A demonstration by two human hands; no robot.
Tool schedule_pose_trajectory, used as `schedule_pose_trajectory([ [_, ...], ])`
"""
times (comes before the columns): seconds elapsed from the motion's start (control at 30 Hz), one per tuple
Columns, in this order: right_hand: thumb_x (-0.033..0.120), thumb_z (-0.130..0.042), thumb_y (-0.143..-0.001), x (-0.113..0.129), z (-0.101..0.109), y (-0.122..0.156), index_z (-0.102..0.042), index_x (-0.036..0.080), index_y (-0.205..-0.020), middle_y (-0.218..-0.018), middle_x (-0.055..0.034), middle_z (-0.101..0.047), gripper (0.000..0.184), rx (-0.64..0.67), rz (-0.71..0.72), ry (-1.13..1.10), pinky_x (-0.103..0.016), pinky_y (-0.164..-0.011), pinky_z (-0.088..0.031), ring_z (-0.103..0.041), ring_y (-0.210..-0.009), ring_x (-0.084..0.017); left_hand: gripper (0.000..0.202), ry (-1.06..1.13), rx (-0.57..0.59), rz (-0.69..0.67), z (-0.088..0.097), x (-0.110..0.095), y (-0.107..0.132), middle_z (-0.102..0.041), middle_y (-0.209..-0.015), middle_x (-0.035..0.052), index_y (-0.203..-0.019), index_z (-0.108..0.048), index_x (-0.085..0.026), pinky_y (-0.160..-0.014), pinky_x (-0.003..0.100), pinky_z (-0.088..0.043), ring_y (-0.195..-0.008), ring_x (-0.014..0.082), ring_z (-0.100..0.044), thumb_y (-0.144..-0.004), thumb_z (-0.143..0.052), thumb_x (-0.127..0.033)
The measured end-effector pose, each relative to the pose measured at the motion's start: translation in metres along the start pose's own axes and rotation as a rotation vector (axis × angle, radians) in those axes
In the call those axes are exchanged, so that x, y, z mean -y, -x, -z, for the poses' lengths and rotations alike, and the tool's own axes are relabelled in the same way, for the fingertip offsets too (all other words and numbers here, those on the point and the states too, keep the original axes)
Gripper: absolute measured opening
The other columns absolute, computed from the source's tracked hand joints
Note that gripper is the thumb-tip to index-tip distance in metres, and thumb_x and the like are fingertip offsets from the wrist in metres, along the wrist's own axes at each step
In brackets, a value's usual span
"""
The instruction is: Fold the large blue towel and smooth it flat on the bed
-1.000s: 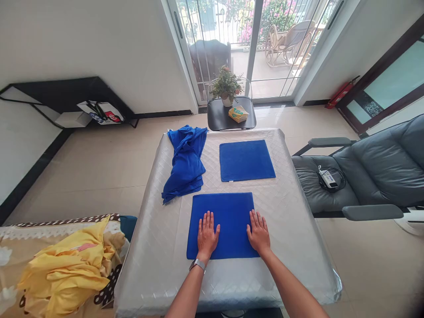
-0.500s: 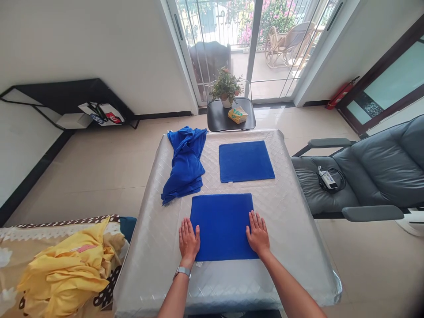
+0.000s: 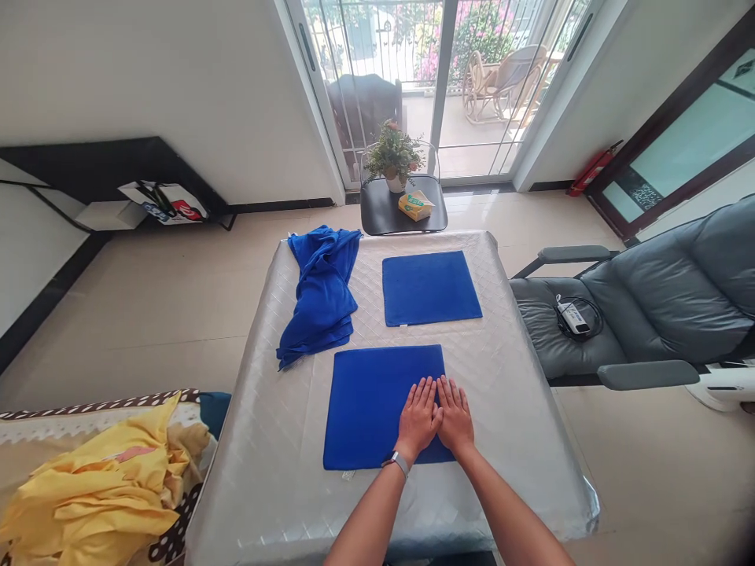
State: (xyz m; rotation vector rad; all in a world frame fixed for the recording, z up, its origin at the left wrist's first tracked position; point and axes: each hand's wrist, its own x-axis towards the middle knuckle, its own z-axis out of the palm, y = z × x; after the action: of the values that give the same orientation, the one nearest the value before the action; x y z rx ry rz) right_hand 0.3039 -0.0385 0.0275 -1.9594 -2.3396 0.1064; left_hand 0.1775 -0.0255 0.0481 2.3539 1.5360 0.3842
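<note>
A blue towel [image 3: 369,409] lies flat on the near part of the table, with a small white tag at its lower edge. My left hand [image 3: 419,417], a watch on its wrist, rests palm down on the towel's right part with fingers stretched out. Beside it, my right hand [image 3: 454,413] lies flat over the towel's right edge, and the two hands touch or nearly touch. Neither holds anything. Farther back is a second flat blue towel [image 3: 432,288]. To its left, a crumpled heap of blue cloth [image 3: 323,295] reaches the table's far edge.
The table [image 3: 519,487] wears a shiny silver cover. Behind it stands a black chair [image 3: 383,216] with a potted plant [image 3: 394,153] and tissue pack [image 3: 416,206]. A grey armchair [image 3: 661,299] is at right, holding a power strip [image 3: 573,318]. Yellow cloth [image 3: 100,487] lies at lower left.
My left hand has moved right across the towel, from its left edge to beside my right hand. My right hand has stayed at the right edge. The camera view has shifted slightly.
</note>
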Motion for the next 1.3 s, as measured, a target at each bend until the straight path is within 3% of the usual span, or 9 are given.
schedule_pose_trajectory([
  [0.1,0.023,-0.034,-0.097,0.001,0.000,-0.001,-0.002,0.021,-0.155,-0.161,-0.0021,-0.019,0.066,-0.011,-0.014,-0.008,-0.045,-0.120,-0.016,-0.014,-0.149,-0.021,0.064,-0.015,0.003,0.035,0.001,0.016,0.008,-0.023,-0.161,0.0032,-0.155,-0.013,-0.021,-0.121,0.043,-0.024,-0.148,0.0203,-0.020,-0.099,-0.036,-0.042],
  [0.27,0.026,-0.034,-0.097,0.002,0.002,-0.002,-0.003,0.022,-0.156,-0.160,-0.0020,-0.021,0.067,-0.014,-0.033,-0.036,-0.045,-0.120,-0.016,-0.018,-0.148,-0.021,0.065,-0.106,-0.029,0.170,0.016,0.060,0.030,-0.021,-0.161,0.0046,-0.155,-0.008,-0.022,-0.120,0.046,-0.024,-0.148,0.0215,-0.019,-0.100,-0.034,-0.041],
  [0.47,0.026,-0.032,-0.097,0.002,0.003,-0.002,-0.003,0.024,-0.156,-0.161,-0.0004,-0.021,0.065,-0.011,-0.035,-0.039,-0.045,-0.120,-0.015,-0.017,-0.148,-0.021,0.068,-0.186,-0.137,0.407,0.035,0.127,0.077,-0.020,-0.162,0.0088,-0.155,-0.002,-0.019,-0.120,0.050,-0.022,-0.149,0.0244,-0.018,-0.100,-0.032,-0.043],
  [0.6,0.028,-0.031,-0.098,0.002,0.001,-0.003,-0.001,0.023,-0.156,-0.161,-0.0003,-0.020,0.065,-0.007,-0.034,-0.044,-0.045,-0.121,-0.015,-0.016,-0.149,-0.021,0.068,-0.169,-0.160,0.468,0.042,0.153,0.101,-0.018,-0.162,0.0095,-0.155,0.002,-0.019,-0.120,0.050,-0.024,-0.148,0.0241,-0.019,-0.100,-0.030,-0.045],
  [0.87,0.034,-0.025,-0.102,-0.003,0.008,-0.003,0.003,0.025,-0.155,-0.161,0.0006,-0.019,0.061,0.039,-0.018,-0.073,-0.044,-0.120,-0.019,-0.014,-0.149,-0.020,0.069,-0.139,-0.183,0.461,0.043,0.153,0.105,-0.018,-0.162,0.0101,-0.155,0.000,-0.018,-0.120,0.050,-0.022,-0.148,0.0250,-0.020,-0.100,-0.031,-0.044],
  [1.03,0.034,-0.021,-0.102,0.000,0.016,-0.030,0.004,0.023,-0.155,-0.162,-0.0011,-0.017,0.060,-0.016,-0.040,-0.053,-0.046,-0.119,-0.018,-0.013,-0.149,-0.022,0.068,-0.084,-0.210,0.467,0.040,0.156,0.105,-0.017,-0.162,0.0089,-0.155,-0.001,-0.019,-0.120,0.052,-0.021,-0.148,0.0262,-0.021,-0.099,-0.030,-0.044],
  [1.2,0.034,-0.021,-0.102,0.001,0.003,-0.066,0.002,0.021,-0.156,-0.161,-0.0031,-0.021,0.060,-0.008,-0.049,-0.021,-0.047,-0.119,-0.019,-0.015,-0.149,-0.023,0.063,0.015,-0.188,0.530,0.046,0.160,0.106,-0.024,-0.161,0.0096,-0.156,-0.003,-0.020,-0.119,0.050,-0.024,-0.146,0.0238,-0.025,-0.101,-0.027,-0.042],
  [1.3,0.035,-0.023,-0.102,-0.002,-0.007,-0.069,0.000,0.020,-0.156,-0.161,-0.0034,-0.021,0.060,-0.016,-0.046,-0.017,-0.047,-0.119,-0.016,-0.015,-0.149,-0.023,0.063,0.018,-0.228,0.561,0.051,0.146,0.095,-0.021,-0.161,0.0110,-0.156,-0.002,-0.018,-0.119,0.051,-0.024,-0.148,0.0239,-0.021,-0.102,-0.027,-0.039],
])
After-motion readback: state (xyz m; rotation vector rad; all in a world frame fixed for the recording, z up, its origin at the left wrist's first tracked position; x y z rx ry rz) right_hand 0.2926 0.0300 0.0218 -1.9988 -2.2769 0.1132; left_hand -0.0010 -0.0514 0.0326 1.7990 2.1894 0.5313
